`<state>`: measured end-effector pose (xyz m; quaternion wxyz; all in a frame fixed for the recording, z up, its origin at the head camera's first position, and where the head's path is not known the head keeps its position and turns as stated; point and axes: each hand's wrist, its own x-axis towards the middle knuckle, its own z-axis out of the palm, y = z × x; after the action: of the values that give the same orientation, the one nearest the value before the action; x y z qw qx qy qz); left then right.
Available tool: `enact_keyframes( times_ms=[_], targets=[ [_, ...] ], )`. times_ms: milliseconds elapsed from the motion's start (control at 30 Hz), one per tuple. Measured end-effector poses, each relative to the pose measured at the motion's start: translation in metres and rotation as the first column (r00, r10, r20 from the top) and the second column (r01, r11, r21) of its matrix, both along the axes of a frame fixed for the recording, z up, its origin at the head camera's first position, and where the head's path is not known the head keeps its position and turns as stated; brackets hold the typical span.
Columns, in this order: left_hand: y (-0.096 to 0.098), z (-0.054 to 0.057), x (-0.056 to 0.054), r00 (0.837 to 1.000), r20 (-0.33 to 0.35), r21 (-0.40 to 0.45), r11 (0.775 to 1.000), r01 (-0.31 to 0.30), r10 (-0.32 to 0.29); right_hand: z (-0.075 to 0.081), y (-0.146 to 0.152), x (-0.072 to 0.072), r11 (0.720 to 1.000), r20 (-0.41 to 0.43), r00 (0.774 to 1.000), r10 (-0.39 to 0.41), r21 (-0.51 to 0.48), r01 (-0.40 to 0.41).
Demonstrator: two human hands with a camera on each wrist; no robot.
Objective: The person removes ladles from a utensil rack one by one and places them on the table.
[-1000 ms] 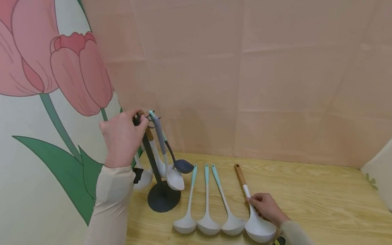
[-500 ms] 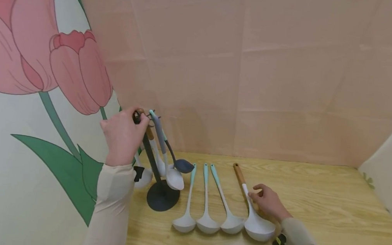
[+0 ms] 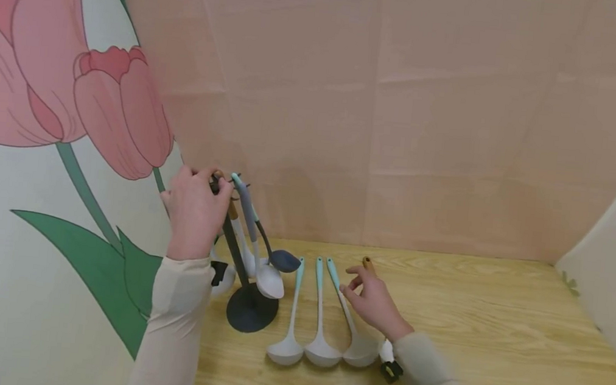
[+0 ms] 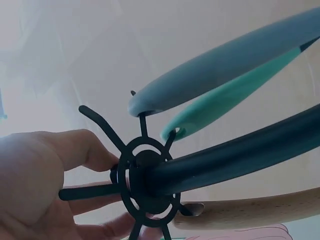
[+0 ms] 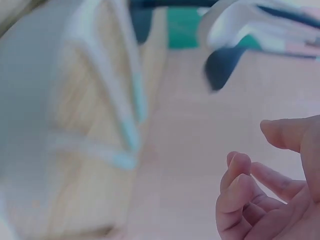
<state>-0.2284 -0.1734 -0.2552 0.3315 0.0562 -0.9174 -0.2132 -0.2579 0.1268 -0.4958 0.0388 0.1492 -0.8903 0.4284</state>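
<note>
My left hand (image 3: 196,213) grips the top of a black rotating utensil stand (image 3: 251,313); in the left wrist view, thumb and fingers reach behind its hooked ring (image 4: 127,150). From the hooks hang a grey-blue-handled white ladle (image 3: 269,282), a dark blue ladle (image 3: 284,261) with a mint handle, and a wooden-handled white utensil (image 3: 247,254). My right hand (image 3: 377,308) hovers above the table with fingers loosely bent and nothing held. Under it lies a wooden-handled ladle (image 3: 369,265), mostly hidden. To its left is a mint-handled ladle (image 3: 362,350).
Two more mint-handled ladles, a middle one (image 3: 321,354) and a left one (image 3: 285,351), lie side by side on the wooden table (image 3: 494,331). A tulip-printed wall (image 3: 122,115) rises close to the stand, and a pinkish backdrop (image 3: 401,133) closes the rear.
My right hand has let go of the wooden-handled ladle, lifted, and moved left across it. The ladle stays on the table. My left hand still holds the stand.
</note>
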Motion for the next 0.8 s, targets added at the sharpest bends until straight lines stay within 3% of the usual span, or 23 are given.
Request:
enact_keyframes(
  times_ms=[333,633,800],
  targets=[
    [0.002,0.000,0.001,1.000,-0.001,-0.003,1.000,-0.031,0.031,0.034,-0.075,0.015,0.982,-0.027,0.991,0.135,-0.130,-0.137],
    [0.001,-0.002,0.002,0.999,-0.004,-0.042,0.998,-0.037,0.037,0.041,-0.117,0.019,0.947,0.003,0.960,0.280,-0.166,-0.276],
    [0.002,-0.002,0.002,0.998,-0.016,-0.073,0.996,-0.058,0.057,0.044,-0.135,0.017,0.925,0.031,0.947,0.320,-0.228,-0.305]
  ],
)
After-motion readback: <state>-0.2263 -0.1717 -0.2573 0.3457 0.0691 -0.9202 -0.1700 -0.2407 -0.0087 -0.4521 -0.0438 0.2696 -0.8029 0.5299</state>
